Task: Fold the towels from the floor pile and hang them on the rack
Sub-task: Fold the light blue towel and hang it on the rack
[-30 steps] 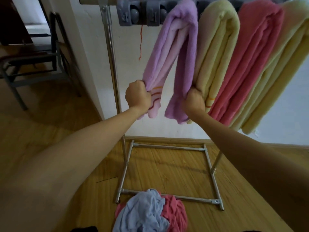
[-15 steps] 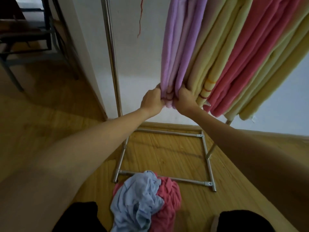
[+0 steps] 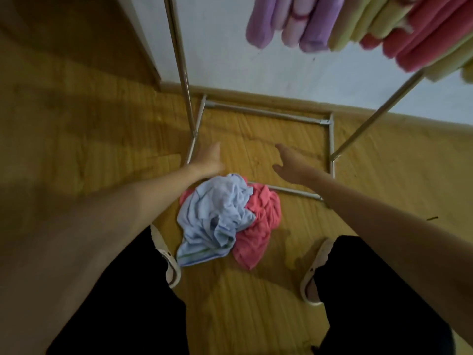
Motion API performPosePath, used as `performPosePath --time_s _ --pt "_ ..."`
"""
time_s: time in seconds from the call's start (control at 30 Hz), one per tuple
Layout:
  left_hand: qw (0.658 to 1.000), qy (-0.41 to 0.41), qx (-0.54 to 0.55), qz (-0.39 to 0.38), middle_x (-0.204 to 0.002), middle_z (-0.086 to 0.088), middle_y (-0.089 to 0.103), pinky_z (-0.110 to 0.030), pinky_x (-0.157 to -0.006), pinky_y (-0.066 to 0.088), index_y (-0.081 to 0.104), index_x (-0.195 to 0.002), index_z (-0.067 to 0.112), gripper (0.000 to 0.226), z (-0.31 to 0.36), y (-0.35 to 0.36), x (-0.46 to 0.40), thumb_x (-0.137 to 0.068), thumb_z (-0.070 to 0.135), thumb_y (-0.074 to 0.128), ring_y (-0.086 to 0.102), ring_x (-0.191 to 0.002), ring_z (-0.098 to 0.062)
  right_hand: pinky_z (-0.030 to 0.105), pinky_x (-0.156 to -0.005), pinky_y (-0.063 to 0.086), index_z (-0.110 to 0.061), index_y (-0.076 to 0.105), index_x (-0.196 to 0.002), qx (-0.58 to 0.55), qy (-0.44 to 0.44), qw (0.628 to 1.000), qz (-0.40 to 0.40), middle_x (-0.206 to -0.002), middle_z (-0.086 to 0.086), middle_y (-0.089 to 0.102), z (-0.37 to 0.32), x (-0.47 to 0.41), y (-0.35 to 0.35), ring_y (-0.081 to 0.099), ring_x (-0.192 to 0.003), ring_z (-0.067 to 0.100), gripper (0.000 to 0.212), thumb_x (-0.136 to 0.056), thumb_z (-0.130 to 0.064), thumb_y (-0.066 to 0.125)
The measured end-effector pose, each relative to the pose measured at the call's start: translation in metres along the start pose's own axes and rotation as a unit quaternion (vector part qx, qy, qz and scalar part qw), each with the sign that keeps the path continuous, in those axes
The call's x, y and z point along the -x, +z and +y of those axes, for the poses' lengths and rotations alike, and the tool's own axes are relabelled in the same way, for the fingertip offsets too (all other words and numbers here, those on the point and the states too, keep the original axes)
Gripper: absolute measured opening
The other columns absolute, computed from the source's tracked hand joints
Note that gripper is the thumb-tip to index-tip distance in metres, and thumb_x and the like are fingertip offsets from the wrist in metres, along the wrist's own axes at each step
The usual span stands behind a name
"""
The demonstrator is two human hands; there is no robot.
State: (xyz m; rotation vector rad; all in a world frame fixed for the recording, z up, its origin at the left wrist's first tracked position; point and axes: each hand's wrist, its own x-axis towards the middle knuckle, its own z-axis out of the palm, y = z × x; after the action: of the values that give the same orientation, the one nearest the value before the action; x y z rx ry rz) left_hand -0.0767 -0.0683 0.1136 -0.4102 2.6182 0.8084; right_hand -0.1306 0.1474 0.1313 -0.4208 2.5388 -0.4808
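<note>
On the wooden floor between my feet lies the pile: a crumpled light blue towel on top of a crumpled pink towel. My left hand hovers above the pile's far left edge, fingers relaxed, holding nothing. My right hand reaches out to the right of it, open, thumb spread, also empty. A folded purple towel hangs from the rack at the top, beside yellow-green towels and a pink one. The metal rack stands against the white wall.
The rack's base frame lies as a square on the floor just beyond the pile. My feet in pale slippers stand either side of the pile. A skirting board runs along the wall.
Both hands have let go of the purple towel's lower ends and dropped toward the floor pile. The view has tilted down, so the rack's top is out of sight.
</note>
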Motion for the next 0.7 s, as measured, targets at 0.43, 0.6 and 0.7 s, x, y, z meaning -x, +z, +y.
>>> performPosePath --time_s 0.43,0.6,0.7 --pt "0.989 -0.073 -0.004 -0.132 -0.099 -0.022 0.059 -0.043 -0.074 0.042 0.054 -0.102 -0.001 0.02 -0.137 0.166 -0.019 -0.093 0.017 0.052 0.057 -0.094 -0.039 0.044 -0.098 0.041 -0.001 0.032 -0.141 0.018 -0.033 0.985 -0.169 -0.139 0.021 0.042 0.049 -0.042 0.202 0.044 -0.125 0.038 0.059 -0.086 -0.004 0.053" --pt "0.995 -0.034 0.027 -0.085 -0.105 -0.015 0.06 -0.045 -0.074 0.049 0.055 -0.116 0.004 0.037 -0.158 0.203 -0.023 -0.09 0.029 0.061 0.058 -0.096 -0.032 0.044 -0.087 0.045 -0.012 0.028 -0.143 -0.001 -0.012 0.991 -0.134 -0.135 0.018 0.04 0.053 -0.062 0.245 0.049 -0.116 0.038 0.063 -0.087 -0.005 0.055" --pt "0.999 -0.004 0.014 -0.05 -0.104 -0.013 0.058 -0.046 -0.076 0.048 0.058 -0.11 0.005 0.043 -0.155 0.217 -0.033 -0.081 0.035 0.07 0.056 -0.099 -0.031 0.044 -0.078 0.051 -0.022 0.033 -0.141 -0.007 -0.025 0.994 -0.111 -0.127 0.014 0.042 0.057 -0.072 0.259 0.055 -0.107 0.035 0.061 -0.087 -0.01 0.058"
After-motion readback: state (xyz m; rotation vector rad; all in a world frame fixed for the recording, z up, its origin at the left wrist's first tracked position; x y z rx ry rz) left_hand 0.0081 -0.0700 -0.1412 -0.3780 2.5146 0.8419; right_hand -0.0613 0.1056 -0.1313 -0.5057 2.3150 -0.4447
